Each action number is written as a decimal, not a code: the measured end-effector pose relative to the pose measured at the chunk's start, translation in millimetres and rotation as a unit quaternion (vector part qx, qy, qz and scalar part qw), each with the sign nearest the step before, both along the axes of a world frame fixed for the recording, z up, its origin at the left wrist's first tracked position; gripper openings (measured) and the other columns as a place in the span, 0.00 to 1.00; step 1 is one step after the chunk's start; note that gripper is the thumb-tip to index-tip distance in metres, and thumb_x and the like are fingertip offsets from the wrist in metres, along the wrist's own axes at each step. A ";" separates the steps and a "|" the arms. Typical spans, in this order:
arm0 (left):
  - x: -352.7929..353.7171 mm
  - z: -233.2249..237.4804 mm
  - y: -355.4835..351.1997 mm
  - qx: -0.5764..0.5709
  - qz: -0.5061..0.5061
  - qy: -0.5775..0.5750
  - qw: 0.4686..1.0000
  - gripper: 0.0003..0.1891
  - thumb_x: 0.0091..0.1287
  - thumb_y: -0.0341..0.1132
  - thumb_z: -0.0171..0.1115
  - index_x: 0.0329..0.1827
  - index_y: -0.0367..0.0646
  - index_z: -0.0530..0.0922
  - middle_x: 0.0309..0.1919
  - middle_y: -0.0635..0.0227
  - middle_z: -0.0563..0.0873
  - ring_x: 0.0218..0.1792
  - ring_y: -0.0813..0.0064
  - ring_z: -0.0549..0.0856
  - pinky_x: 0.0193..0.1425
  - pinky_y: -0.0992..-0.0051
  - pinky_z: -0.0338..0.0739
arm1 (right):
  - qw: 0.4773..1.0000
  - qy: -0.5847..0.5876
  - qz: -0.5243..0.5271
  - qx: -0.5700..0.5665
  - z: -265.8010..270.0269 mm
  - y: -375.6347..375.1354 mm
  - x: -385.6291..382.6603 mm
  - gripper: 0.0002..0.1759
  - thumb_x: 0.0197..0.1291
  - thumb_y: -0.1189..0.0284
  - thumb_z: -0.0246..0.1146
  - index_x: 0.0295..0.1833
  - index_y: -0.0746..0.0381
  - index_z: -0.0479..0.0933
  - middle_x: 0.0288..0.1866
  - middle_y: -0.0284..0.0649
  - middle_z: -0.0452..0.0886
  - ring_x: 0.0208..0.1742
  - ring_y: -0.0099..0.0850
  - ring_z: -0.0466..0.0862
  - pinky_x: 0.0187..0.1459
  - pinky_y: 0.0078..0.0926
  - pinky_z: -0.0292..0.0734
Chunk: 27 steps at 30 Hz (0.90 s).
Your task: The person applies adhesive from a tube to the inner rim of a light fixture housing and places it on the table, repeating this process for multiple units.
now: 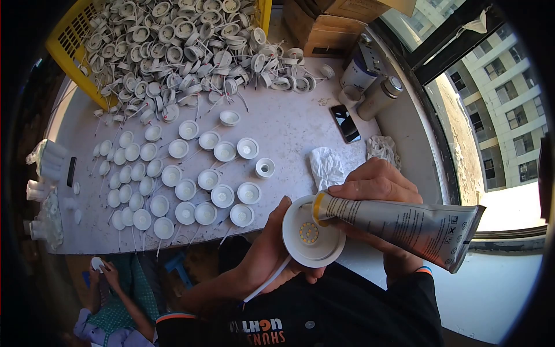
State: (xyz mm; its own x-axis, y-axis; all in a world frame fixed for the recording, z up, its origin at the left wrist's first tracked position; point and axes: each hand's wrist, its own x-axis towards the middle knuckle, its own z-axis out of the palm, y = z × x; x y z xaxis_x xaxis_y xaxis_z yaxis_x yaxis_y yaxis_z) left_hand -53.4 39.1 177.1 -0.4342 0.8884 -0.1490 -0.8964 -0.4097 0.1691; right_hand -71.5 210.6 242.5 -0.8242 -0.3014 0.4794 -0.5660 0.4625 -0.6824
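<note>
My left hand (261,259) is closed around a white round LED downlight housing (321,253), thumb on its left rim, with its open face up. A ring of small yellow LED chips shows at the middle of the housing, and a white cable (267,281) trails from it past my wrist. My right hand (377,184) grips a silver squeeze tube (407,228) with a yellow band near its front end. The tube lies almost level, its front end over the upper right rim of the housing. Its nozzle tip is hidden.
Rows of white downlight housings (222,195) cover the table's left and middle. Behind them a heap of housings (191,43) spills from a yellow crate (72,40). A phone (346,124), crumpled white cloth (326,166) and flask (381,97) lie right. Another person (118,306) sits lower left.
</note>
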 end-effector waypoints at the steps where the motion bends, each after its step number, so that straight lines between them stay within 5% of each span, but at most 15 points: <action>1: 0.3 0.5 -0.1 0.001 0.002 0.001 1.000 0.34 0.61 0.63 0.27 0.46 0.39 0.67 0.28 0.60 0.77 0.25 0.72 0.79 0.26 0.76 0.75 | 1.000 0.011 0.000 0.015 0.0 0.0 0.8 0.15 0.36 0.68 0.70 0.33 0.61 0.78 0.26 0.36 0.75 0.28 0.26 0.75 0.31 0.22 0.72; 27: 11.4 -1.4 -10.1 0.066 0.076 -0.014 0.995 0.35 0.61 0.63 0.29 0.53 0.39 0.64 0.34 0.56 0.78 0.31 0.68 0.79 0.31 0.73 0.76 | 0.991 0.086 -0.071 0.068 13.0 -14.1 12.3 0.14 0.37 0.70 0.70 0.33 0.58 0.77 0.26 0.36 0.75 0.27 0.26 0.77 0.29 0.21 0.74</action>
State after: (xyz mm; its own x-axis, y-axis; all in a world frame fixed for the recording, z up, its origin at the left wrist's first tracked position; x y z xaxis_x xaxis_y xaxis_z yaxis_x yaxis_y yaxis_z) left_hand -42.0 29.0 175.7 -0.5627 0.8251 -0.0506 -0.8258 -0.5582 0.0803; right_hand -59.2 196.5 255.5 -0.7719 -0.2606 0.5798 -0.5920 0.6271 -0.5062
